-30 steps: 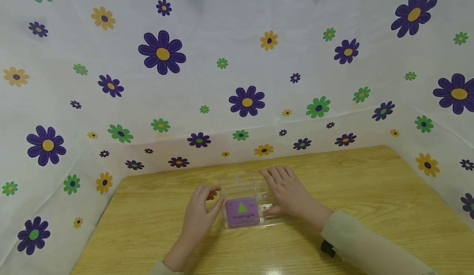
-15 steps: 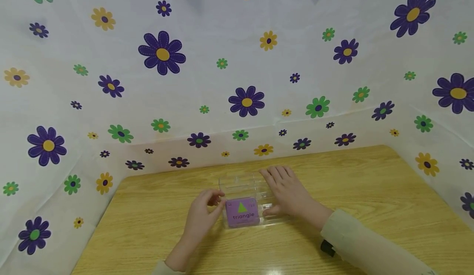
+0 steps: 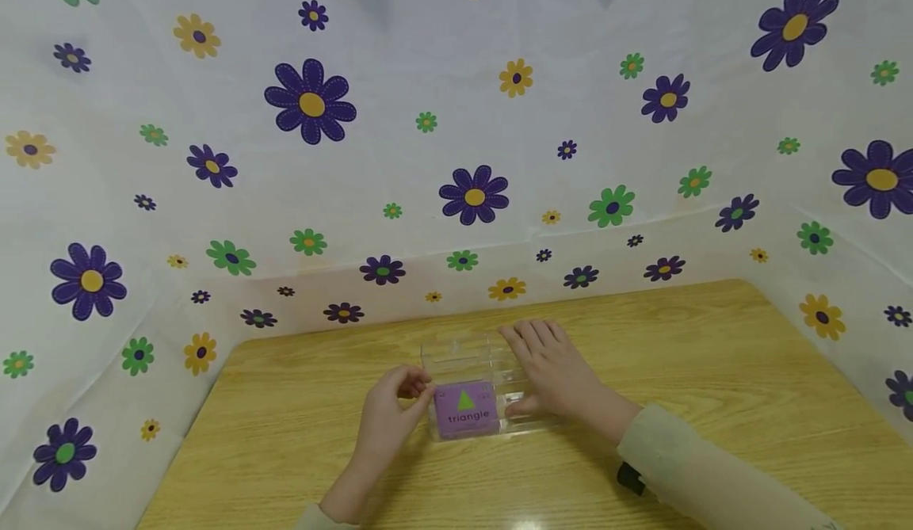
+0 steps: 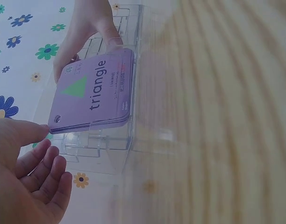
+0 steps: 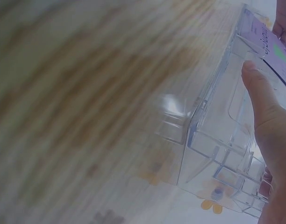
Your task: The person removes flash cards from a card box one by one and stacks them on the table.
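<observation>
A stack of purple cards (image 3: 466, 409) lies in the left part of a clear plastic box (image 3: 456, 352) on the table. The top card shows a green triangle and the word "triangle". At the stack's left edge is my left hand (image 3: 391, 407). In the left wrist view, the thumb (image 4: 33, 132) touches the cards' corner while the other fingers curl loosely below, outside the stack. My right hand (image 3: 552, 367) holds the box's right part, with its thumb (image 5: 257, 88) on the near side and its fingers reaching over the far side, partly hidden.
The wooden table (image 3: 285, 419) surrounds the box. White flowered cloth (image 3: 399, 150) hangs behind it and along both sides. A small black object (image 3: 631, 478) sits beneath the right sleeve.
My left hand's index finger has come closer to the thumb, and the hand has shifted slightly at the cards' edge. The right hand and the box have stayed put.
</observation>
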{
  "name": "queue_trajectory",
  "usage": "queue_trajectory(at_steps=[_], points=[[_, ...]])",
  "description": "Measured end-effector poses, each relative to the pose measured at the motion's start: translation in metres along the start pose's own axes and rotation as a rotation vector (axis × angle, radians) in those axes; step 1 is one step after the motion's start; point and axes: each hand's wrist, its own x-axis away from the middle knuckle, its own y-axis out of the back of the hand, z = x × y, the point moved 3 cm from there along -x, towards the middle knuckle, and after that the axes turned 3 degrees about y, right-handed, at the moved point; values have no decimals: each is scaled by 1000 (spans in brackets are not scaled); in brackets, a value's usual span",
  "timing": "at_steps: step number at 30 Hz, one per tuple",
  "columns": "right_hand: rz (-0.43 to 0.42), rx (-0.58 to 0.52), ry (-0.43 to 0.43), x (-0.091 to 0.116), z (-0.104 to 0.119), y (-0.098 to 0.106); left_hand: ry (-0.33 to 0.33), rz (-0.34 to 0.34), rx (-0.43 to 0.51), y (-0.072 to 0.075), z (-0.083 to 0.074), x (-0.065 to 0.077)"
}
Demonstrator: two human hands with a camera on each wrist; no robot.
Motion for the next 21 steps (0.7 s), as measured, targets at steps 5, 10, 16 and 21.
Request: queue_trajectory(at_steps=[5, 10, 16, 21], points=[[5, -9, -3, 0, 0, 0, 6, 13, 4, -1, 2, -1], [4, -23, -5, 0, 0, 0, 27, 26, 14, -1, 3, -2], [6, -30, -10, 0, 0, 1, 50, 42, 16, -2, 3, -2], [-1, -22, -8, 0, 0, 0, 48, 55, 30, -3, 2, -2]])
